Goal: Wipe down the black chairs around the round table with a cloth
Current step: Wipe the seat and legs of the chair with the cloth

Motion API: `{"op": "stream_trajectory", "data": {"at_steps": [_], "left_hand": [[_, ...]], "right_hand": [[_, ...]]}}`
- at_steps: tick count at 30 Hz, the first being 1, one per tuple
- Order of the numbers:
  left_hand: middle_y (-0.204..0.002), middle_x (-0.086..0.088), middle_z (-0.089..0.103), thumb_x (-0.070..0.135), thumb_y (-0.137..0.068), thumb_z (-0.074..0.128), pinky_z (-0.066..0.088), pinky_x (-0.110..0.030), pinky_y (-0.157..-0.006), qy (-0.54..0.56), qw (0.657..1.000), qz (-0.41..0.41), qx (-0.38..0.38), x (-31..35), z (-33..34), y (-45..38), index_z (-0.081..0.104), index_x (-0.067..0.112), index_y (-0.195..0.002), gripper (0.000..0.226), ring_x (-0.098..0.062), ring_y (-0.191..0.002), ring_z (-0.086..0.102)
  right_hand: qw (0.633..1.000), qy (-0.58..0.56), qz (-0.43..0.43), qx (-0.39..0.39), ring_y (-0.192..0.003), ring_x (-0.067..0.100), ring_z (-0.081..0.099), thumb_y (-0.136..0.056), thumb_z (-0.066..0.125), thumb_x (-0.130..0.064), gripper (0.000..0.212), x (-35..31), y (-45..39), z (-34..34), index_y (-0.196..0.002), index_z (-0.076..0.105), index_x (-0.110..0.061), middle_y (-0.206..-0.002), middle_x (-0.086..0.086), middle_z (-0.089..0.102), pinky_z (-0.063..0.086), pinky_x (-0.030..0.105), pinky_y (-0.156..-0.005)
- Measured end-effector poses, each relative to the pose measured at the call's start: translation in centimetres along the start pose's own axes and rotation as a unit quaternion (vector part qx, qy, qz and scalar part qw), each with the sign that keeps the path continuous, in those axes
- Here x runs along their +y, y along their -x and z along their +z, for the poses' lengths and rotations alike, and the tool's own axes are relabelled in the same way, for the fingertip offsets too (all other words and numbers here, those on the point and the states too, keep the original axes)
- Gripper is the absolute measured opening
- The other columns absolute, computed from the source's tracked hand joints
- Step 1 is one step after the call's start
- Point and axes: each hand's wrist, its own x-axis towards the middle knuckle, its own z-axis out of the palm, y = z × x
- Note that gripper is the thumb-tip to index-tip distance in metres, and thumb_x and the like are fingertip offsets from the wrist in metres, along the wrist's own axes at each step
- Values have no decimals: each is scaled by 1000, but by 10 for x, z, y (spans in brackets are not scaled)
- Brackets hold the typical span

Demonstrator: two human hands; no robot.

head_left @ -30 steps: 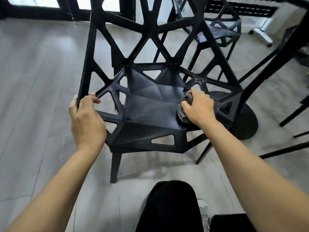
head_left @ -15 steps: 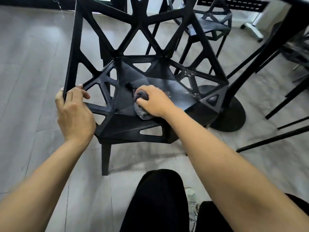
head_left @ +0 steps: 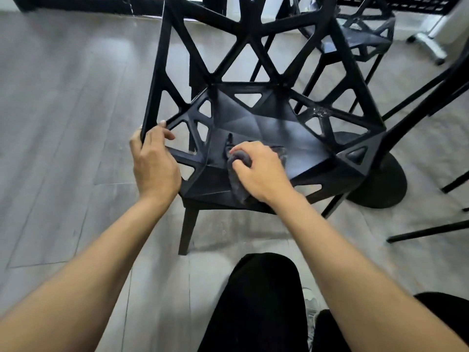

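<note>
Head view. No containers seen.

Black chair (head_left: 256, 115): centre of frame, upright on grey plank floor (head_left: 63, 110). Moulded black plastic, faceted seat, back and sides an open lattice of triangular cut-outs. Pale scuff marks on the frame strut at 2 o'clock from the seat centre. Dull sheen across the seat panels.

Cloth (head_left: 237, 174): dark grey, bunched, lying on the seat at its 7 o'clock part, near the front edge; a fold trails toward the front rim, another edge shows past the knuckles at 3 o'clock.

Right hand (head_left: 258, 171): on top of the cloth, fingers curled over the wad, pressing it to the seat. Grip closed around the cloth.

Left hand (head_left: 153, 163): at 9 o'clock of the seat, fingers wrapped round the chair's left side strut, thumb on the outer face. Grip closed around the strut.

Second black chair (head_left: 360, 34): same lattice pattern, at 1 o'clock, behind the first, well apart from the hands.

Worktop base (head_left: 380, 181): round black pedestal foot at 3 o'clock, just beside the chair's right front corner; slanted black post rising from it toward 2 o'clock. Worktop surface out of frame.

Black trouser legs (head_left: 256, 301): at 6 o'clock, bottom edge.
</note>
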Motion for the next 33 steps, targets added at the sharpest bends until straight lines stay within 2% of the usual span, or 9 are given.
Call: {"op": "stream_trajectory", "data": {"at_steps": [4, 8, 14, 17, 19, 22, 27, 30, 33], "left_hand": [[-137, 9, 59, -2, -97, 37, 51, -44, -80, -52, 998, 15, -14, -3, -6, 0, 60, 18, -117, 37, -28, -130, 41], [-143, 8, 57, 1, -99, 39, 50, -50, -96, -90, 995, 37, -15, -7, -8, 1, 63, 18, -119, 36, -31, -136, 39], [-141, 1, 59, -2, -97, 42, 40, -54, -105, -105, 994, 31, -6, -1, -8, 2, 64, 13, -119, 34, -37, -133, 40], [-145, -9, 55, 0, -90, 51, 17, -57, -119, -180, 983, 16, -8, 16, -4, 10, 65, 15, -115, 32, -42, -140, 32], [-151, -17, 46, 7, -86, 56, 9, -57, -122, -198, 977, 65, -34, 44, 9, 25, 64, 14, -117, 32, -45, -145, 26], [-157, -14, 38, 15, -90, 52, 15, -53, -122, -151, 965, 177, -123, 92, 43, 41, 58, 17, -130, 41, -39, -147, 25], [-150, -5, 45, 17, -94, 45, 22, -43, -119, -130, 954, 199, -180, 124, 91, 0, 52, 19, -136, 42, -27, -141, 36], [-138, -4, 53, 19, -95, 45, 31, -40, -109, -164, 943, 198, -212, 123, 118, -38, 52, 17, -132, 38, -29, -129, 46], [-138, -8, 52, 22, -98, 44, 35, -42, -104, -208, 930, 169, -252, 114, 145, -65, 51, 14, -133, 37, -34, -125, 48]], "right_hand": [[994, 42, -68, 78, -108, 29, 57, -79, 62, -32, 34, -67, 32, 63, -108, 70, -16, -114, 7, 66, 41, 45, -98], [987, 47, -105, 110, -107, 27, 58, -80, 62, -32, 32, -36, 34, 47, -106, 71, -17, -112, 5, 66, 43, 41, -96], [985, 65, 50, 152, -98, 22, 59, -79, 61, -33, 12, 67, 32, -44, -88, 69, -28, -102, -8, 67, 44, 40, -90], [980, 122, 78, 137, -107, 26, 57, -83, 57, -36, 27, 92, 35, -70, -107, 66, -26, -114, -4, 66, 41, 42, -93], [980, 151, 65, 113, -112, 26, 53, -85, 57, -37, 39, 90, 38, -70, -122, 58, -24, -120, -2, 63, 37, 43, -96], [987, 144, 32, 56, -111, 27, 49, -86, 59, -34, 38, 87, 37, -70, -122, 53, -22, -121, 1, 57, 34, 41, -96], [993, 88, -46, -57, -111, 22, 51, -87, 57, -34, 29, 78, 8, -66, -115, 58, -26, -120, -5, 57, 40, 43, -101], [998, 25, -44, -47, -111, 17, 53, -91, 60, -31, 20, 91, -11, -61, -110, 62, -31, -119, -11, 57, 42, 38, -101], [993, 117, 11, 2, -114, 24, 54, -95, 54, -39, 21, 108, -43, -59, -112, 61, -28, -120, -3, 59, 43, 42, -100]]}}
